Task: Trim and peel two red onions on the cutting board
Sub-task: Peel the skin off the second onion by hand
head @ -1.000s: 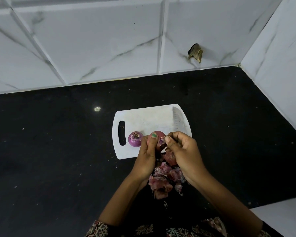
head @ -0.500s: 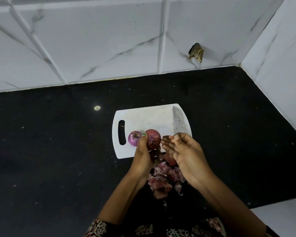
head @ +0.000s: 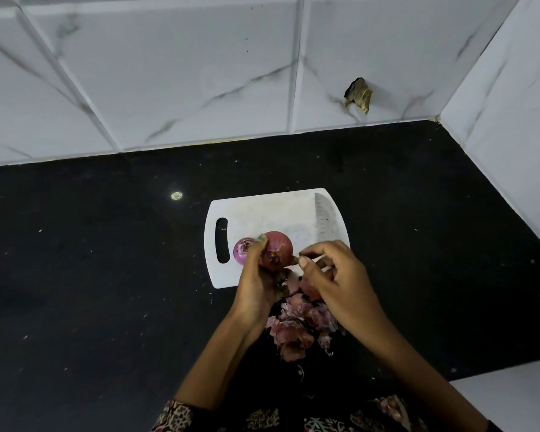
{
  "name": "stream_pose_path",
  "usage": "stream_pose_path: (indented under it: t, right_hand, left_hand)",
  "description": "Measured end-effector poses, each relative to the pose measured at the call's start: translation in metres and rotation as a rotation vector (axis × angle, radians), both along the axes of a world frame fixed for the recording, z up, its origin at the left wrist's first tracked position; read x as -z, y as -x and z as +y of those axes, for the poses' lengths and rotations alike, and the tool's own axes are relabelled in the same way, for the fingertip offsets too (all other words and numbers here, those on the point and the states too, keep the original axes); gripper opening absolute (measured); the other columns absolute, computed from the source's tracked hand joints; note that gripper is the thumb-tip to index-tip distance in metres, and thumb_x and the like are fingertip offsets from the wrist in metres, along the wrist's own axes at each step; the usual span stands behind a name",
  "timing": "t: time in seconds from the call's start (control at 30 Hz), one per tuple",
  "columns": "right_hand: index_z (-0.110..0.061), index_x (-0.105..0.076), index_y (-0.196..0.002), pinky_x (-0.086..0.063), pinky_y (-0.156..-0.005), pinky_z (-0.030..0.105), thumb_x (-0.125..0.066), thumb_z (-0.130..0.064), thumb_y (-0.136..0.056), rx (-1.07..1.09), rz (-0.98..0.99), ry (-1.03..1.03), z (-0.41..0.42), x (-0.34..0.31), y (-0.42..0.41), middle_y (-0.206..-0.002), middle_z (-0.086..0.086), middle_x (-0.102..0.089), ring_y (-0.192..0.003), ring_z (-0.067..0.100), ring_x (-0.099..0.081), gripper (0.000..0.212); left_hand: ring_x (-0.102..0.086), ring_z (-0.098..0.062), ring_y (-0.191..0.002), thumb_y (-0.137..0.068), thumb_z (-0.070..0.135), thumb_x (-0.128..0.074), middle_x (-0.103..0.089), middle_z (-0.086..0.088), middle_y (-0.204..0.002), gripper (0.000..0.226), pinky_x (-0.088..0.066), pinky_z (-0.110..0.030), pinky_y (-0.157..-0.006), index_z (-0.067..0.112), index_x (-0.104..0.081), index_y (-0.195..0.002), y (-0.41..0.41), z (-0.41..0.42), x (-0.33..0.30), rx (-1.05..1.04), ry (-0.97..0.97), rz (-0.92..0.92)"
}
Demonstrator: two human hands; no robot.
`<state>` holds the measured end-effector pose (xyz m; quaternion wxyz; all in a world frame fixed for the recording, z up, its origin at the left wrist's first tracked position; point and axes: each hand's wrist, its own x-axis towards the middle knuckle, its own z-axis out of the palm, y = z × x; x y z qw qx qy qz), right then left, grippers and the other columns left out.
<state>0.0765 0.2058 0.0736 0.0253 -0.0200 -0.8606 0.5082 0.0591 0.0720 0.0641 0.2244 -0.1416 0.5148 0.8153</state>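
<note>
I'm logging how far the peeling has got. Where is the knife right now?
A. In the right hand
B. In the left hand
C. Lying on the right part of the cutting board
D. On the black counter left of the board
C: the knife lies on the right side of the cutting board, while the left hand holds an onion and the right hand holds no knife.

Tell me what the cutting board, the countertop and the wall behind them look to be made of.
Cutting board: probably plastic, matte white, thin, with a moulded slot handle and rounded corners.
Countertop: likely polished stone such as black granite; it is dark and flecked, with a bright light reflection.
Wall: glossy white tiles with grey marble-like veining and visible joints; ceramic or real marble cannot be told.
</note>
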Motion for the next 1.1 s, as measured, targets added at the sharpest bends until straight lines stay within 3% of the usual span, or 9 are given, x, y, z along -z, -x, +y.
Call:
stream_pose_path:
  t: [0.1, 0.2, 0.4, 0.53, 0.7, 0.8, 0.87, 0.97, 1.1]
  right_hand:
    - [-0.021, -0.063, -0.104, -0.052, -0.071, 0.017, -0.063, -0.025, -0.089, -0.018, -0.017, 0.087, -0.002, -0.011, 0.003, -0.104, -0.009, -0.062, -0.088, 0.0, -0.06, 0.015]
    - [-0.021, -0.064, -0.105, -0.054, -0.071, 0.019, -0.066, -0.028, -0.087, -0.013, -0.06, 0.146, -0.002, -0.016, 0.008, -0.102, -0.01, -0.066, -0.088, 0.002, -0.062, 0.02]
    - [-0.023, -0.066, -0.099, -0.056, -0.068, 0.021, -0.074, -0.026, -0.08, 0.019, -0.108, 0.176, 0.0, -0.02, 0.013, -0.092, -0.01, -0.069, -0.083, 0.004, -0.066, 0.02]
    - [-0.02, -0.069, -0.094, -0.058, -0.069, 0.026, -0.075, -0.018, -0.079, 0.036, -0.137, 0.207, 0.003, -0.02, 0.015, -0.087, -0.004, -0.071, -0.08, 0.01, -0.069, 0.017]
    - [-0.013, -0.071, -0.09, -0.057, -0.073, 0.025, -0.066, -0.002, -0.081, 0.09, -0.101, 0.19, 0.006, -0.014, 0.016, -0.083, -0.001, -0.073, -0.078, 0.009, -0.069, 0.015]
    - [-0.012, -0.069, -0.087, -0.057, -0.072, 0.026, -0.068, -0.015, -0.085, 0.132, -0.093, 0.273, 0.004, -0.016, 0.015, -0.08, 0.002, -0.072, -0.075, 0.01, -0.07, 0.003]
    - [-0.012, -0.067, -0.082, -0.056, -0.071, 0.022, -0.069, -0.03, -0.084, 0.125, -0.071, 0.226, 0.0, -0.017, 0.011, -0.078, 0.002, -0.071, -0.075, 0.009, -0.069, 0.019]
    - [-0.014, -0.064, -0.077, -0.049, -0.064, 0.016, -0.067, -0.04, -0.083, 0.066, -0.107, 0.112, -0.004, -0.017, 0.01, -0.073, -0.003, -0.066, -0.071, 0.004, -0.063, 0.026]
    - [-0.012, -0.061, -0.084, -0.048, -0.071, 0.025, -0.056, -0.034, -0.093, -0.081, -0.165, 0.017, -0.003, -0.015, 0.011, -0.084, 0.002, -0.063, -0.082, 0.011, -0.061, 0.024]
  left_hand:
    - [-0.052, -0.019, -0.071, -0.079, 0.05, -0.048, -0.062, -0.005, -0.077, 0.041, -0.044, -0.035, -0.072, 0.015, -0.068, -0.09, -0.001, -0.001, 0.001, 0.072, 0.016, 0.037]
    - [-0.052, -0.021, -0.079, -0.082, 0.043, -0.054, -0.068, 0.0, -0.083, 0.032, -0.042, -0.035, -0.073, 0.017, -0.068, -0.094, -0.001, -0.002, 0.003, 0.123, 0.02, 0.061]
    - [-0.047, -0.024, -0.089, -0.083, 0.05, -0.041, -0.063, -0.004, -0.094, 0.053, -0.042, -0.036, -0.079, 0.012, -0.062, -0.112, -0.002, -0.004, 0.005, 0.198, 0.086, 0.112]
    - [-0.053, -0.017, -0.087, -0.083, 0.053, -0.038, -0.062, -0.001, -0.094, 0.06, -0.045, -0.034, -0.083, 0.009, -0.056, -0.12, -0.002, -0.003, 0.008, 0.241, 0.129, 0.144]
    - [-0.062, -0.008, -0.08, -0.097, 0.047, -0.031, -0.07, 0.004, -0.085, 0.043, -0.05, -0.025, -0.076, 0.017, -0.061, -0.108, -0.001, -0.003, 0.012, 0.26, 0.128, 0.138]
    - [-0.059, -0.008, -0.081, -0.093, 0.053, -0.032, -0.066, -0.002, -0.096, 0.052, -0.05, -0.024, -0.073, 0.013, -0.06, -0.112, -0.001, 0.0, 0.012, 0.206, 0.171, 0.155]
    - [-0.06, -0.008, -0.094, -0.085, 0.064, -0.035, -0.063, -0.003, -0.112, 0.066, -0.05, -0.029, -0.081, 0.013, -0.054, -0.123, 0.0, 0.003, 0.013, 0.191, 0.221, 0.189]
    - [-0.058, -0.013, -0.118, -0.085, 0.068, -0.037, -0.061, -0.004, -0.127, 0.07, -0.048, -0.045, -0.099, 0.016, -0.051, -0.129, 0.001, 0.005, 0.015, 0.177, 0.244, 0.207]
    - [-0.058, -0.022, -0.119, -0.08, 0.071, -0.05, -0.059, -0.013, -0.125, 0.073, -0.046, -0.052, -0.102, 0.017, -0.049, -0.128, 0.0, 0.005, 0.016, 0.113, 0.215, 0.19]
